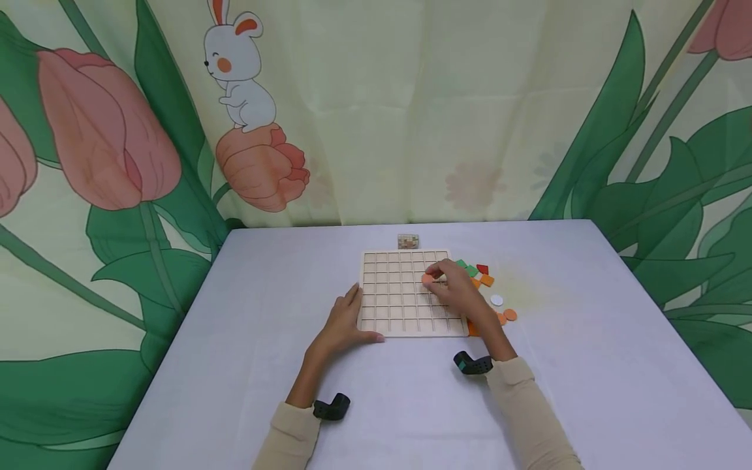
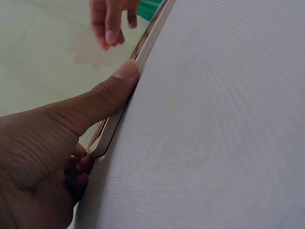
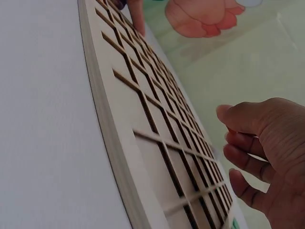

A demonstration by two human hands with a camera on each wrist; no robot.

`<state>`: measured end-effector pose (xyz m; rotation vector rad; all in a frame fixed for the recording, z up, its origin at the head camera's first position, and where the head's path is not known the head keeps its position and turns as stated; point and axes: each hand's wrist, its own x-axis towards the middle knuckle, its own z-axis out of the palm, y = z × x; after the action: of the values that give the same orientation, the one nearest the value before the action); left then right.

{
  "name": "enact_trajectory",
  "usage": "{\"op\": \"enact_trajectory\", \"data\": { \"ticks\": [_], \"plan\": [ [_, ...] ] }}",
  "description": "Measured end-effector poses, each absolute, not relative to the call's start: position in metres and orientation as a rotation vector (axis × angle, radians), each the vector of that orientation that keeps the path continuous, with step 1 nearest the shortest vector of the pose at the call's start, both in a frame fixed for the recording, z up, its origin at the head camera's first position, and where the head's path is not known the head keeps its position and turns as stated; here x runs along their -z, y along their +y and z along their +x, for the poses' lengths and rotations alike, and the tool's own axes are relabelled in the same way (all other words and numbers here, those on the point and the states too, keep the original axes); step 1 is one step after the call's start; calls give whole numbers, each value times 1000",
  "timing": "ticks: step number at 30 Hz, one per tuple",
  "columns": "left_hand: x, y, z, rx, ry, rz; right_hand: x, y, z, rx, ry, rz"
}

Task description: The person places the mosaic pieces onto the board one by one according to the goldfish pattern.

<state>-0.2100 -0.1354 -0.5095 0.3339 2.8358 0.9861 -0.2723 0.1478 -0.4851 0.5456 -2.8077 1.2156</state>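
Note:
A pale wooden grid board (image 1: 390, 294) with slotted lines lies flat on the table. My left hand (image 1: 343, 320) grips its near left corner: the thumb (image 2: 107, 93) lies along the front edge, the fingers along the left side. Above the right part of the board, my right hand (image 1: 455, 290) pinches an orange disc (image 1: 427, 279) between thumb and fingertips. In the right wrist view the disc is almost wholly hidden by the fingers of the right hand (image 3: 271, 148), which hovers over the grid (image 3: 157, 114).
Right of the board lie loose pieces: green squares (image 1: 472, 270), a red piece (image 1: 482, 269), orange squares (image 1: 487, 280), a white disc (image 1: 496, 300) and orange discs (image 1: 510, 314). Behind the board stands a small patterned block (image 1: 408, 241). A printed curtain hangs beyond the white table (image 1: 282, 281).

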Motion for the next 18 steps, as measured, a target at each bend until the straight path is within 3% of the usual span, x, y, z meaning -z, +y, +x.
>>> {"op": "enact_trajectory", "data": {
  "ticks": [18],
  "plan": [
    [512,-136,-211,-852,2844,361,488,57,-303,-1219,-2836,830]
  ]
}}
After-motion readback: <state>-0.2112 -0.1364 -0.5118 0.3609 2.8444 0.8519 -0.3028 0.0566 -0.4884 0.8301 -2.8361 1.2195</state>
